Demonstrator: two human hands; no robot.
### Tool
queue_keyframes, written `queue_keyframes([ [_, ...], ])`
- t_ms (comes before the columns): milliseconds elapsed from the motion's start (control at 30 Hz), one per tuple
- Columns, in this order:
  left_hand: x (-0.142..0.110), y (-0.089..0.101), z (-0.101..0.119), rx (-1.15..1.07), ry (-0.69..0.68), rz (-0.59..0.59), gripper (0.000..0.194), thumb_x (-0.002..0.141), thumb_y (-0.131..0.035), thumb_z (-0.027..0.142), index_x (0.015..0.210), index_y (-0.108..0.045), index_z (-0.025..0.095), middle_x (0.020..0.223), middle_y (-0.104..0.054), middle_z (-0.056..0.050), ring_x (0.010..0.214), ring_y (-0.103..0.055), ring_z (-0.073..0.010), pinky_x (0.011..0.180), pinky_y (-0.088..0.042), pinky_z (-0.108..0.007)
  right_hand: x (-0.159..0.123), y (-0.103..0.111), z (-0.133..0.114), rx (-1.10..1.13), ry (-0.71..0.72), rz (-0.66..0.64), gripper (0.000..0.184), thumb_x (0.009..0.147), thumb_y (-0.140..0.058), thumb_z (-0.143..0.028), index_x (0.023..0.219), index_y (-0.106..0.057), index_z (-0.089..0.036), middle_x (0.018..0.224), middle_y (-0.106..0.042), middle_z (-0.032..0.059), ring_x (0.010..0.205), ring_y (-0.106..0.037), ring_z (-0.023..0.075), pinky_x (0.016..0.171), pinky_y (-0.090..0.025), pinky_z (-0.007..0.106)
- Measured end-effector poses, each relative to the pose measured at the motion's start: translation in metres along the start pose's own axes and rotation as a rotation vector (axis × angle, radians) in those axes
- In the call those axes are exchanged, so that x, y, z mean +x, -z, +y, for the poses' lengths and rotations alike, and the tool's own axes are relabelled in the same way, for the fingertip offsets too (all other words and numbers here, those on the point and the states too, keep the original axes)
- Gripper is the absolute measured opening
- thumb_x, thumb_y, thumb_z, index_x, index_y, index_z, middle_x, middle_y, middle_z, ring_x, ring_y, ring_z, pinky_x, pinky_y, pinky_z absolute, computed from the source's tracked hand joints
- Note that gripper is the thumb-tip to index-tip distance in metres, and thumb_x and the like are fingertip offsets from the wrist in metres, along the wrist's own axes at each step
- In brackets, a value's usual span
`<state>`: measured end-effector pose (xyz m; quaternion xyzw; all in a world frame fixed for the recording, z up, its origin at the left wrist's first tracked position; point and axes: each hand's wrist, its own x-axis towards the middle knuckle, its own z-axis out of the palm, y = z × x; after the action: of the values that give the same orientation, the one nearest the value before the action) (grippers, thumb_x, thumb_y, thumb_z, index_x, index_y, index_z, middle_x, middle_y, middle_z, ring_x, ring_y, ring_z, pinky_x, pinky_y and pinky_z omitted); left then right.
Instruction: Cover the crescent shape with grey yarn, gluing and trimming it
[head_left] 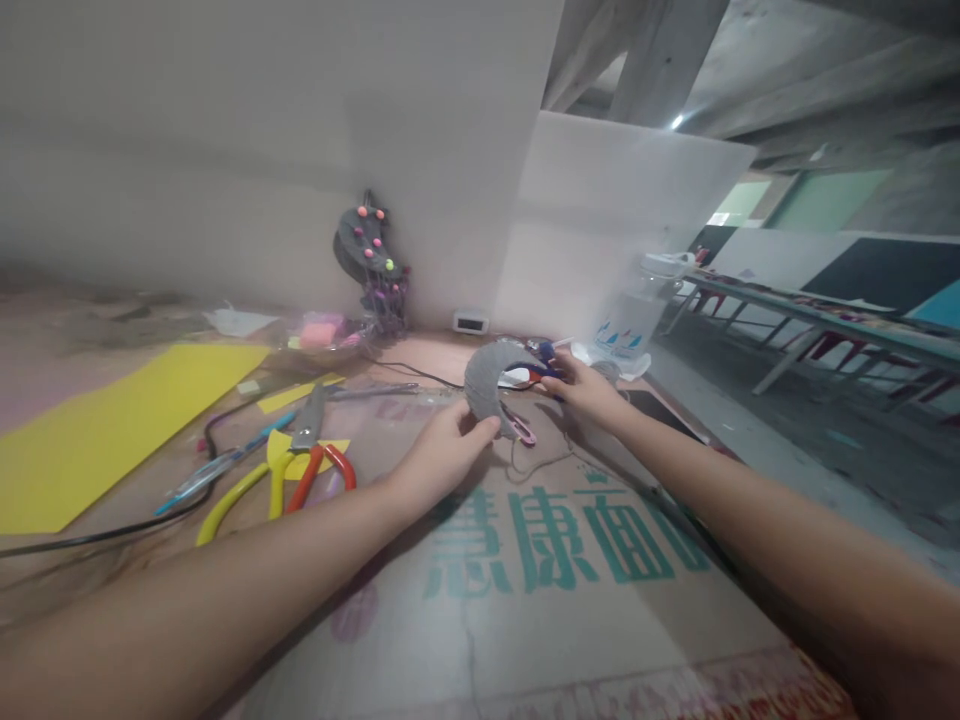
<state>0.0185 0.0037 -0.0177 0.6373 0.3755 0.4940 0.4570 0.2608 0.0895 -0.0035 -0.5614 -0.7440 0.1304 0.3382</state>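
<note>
My left hand (442, 450) pinches the lower edge of a grey crescent-shaped felt piece (484, 385), held upright above the cardboard sheet (540, 590). Further right, my right hand (589, 388) is closed round a red, white and blue tool (529, 375) that reaches behind the upper tip of the crescent; I cannot make out what the tool is. A thin dark cord (536, 462) trails from it across the cardboard. Small pink-handled scissors (519, 428) lie just below the crescent.
Yellow-handled and red-handled tools (289, 475) lie at left beside a yellow sheet (90, 430) and yellow scraps. A finished grey crescent with coloured pom-poms (367, 250) leans on the back wall. A clear plastic container (634, 310) stands at right near the table's edge.
</note>
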Motion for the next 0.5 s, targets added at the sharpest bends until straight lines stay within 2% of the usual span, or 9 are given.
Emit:
queue_keyframes([
  [100,0.001,0.0,0.004,-0.037,0.029,0.007,0.012,0.079,-0.058,0.028,0.072,-0.057,0.018,0.067,-0.059,0.001,0.066,-0.056,-0.0147,0.064,-0.045,-0.025,0.014,-0.002,-0.003,-0.048,-0.026,-0.036,0.033,0.08,-0.069,-0.038,0.102,-0.068,-0.013,0.098,-0.073,0.012,0.092,-0.068,0.0272,0.086,-0.052,0.039],
  [233,0.002,0.0,0.003,-0.11,0.021,0.017,0.018,0.081,-0.057,0.033,0.07,-0.055,0.018,0.065,-0.056,0.001,0.062,-0.052,-0.0125,0.062,-0.044,-0.024,0.019,-0.009,-0.004,-0.085,-0.056,-0.008,0.032,0.078,-0.07,-0.031,0.104,-0.067,-0.013,0.095,-0.073,0.0103,0.086,-0.067,0.0239,0.08,-0.052,0.034],
  [333,0.003,0.001,0.0,-0.108,0.015,0.043,0.021,0.082,-0.058,0.035,0.072,-0.056,0.018,0.066,-0.057,0.001,0.061,-0.052,-0.012,0.061,-0.044,-0.024,0.014,-0.008,-0.006,-0.109,-0.078,0.015,0.026,0.078,-0.066,-0.03,0.099,-0.067,-0.014,0.081,-0.072,0.0057,0.072,-0.066,0.0198,0.07,-0.051,0.03],
  [433,0.002,0.002,-0.001,-0.071,0.023,0.065,0.022,0.082,-0.06,0.037,0.075,-0.057,0.017,0.067,-0.058,0.0,0.061,-0.052,-0.0119,0.06,-0.044,-0.024,0.0,0.001,-0.011,-0.129,-0.106,0.016,0.015,0.078,-0.062,-0.031,0.077,-0.067,-0.017,0.056,-0.063,0.0002,0.053,-0.059,0.0162,0.057,-0.047,0.027],
  [500,0.001,0.003,-0.001,-0.063,0.024,0.072,0.023,0.081,-0.062,0.039,0.076,-0.056,0.017,0.068,-0.059,0.0,0.061,-0.053,-0.012,0.06,-0.044,-0.024,-0.013,0.009,-0.018,-0.133,-0.126,0.015,0.022,0.079,-0.059,-0.033,0.063,-0.063,-0.019,0.048,-0.059,0.0004,0.048,-0.056,0.0155,0.053,-0.045,0.027],
])
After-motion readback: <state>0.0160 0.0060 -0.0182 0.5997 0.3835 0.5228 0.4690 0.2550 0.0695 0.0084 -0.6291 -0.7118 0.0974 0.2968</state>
